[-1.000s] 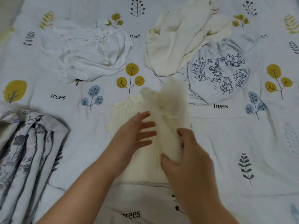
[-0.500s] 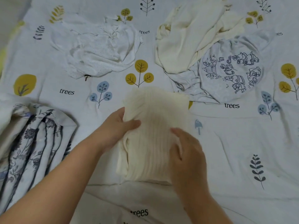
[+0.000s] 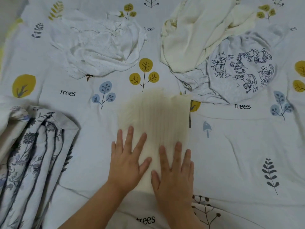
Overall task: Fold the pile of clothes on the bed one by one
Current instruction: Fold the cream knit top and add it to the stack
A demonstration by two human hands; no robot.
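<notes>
White bedding printed with trees and leaves fills the frame. At lower left lies a bunched floral quilt. At upper right a cream garment sprawls over a grey cartoon-print shirt; at upper left sits a crumpled white dotted garment. Centre frame, well apart from these, the folded cream ribbed knit lies flat, its far edge blurred. Both hands press its near end, fingers straight and spread: left hand on its left edge, right hand beside it.
</notes>
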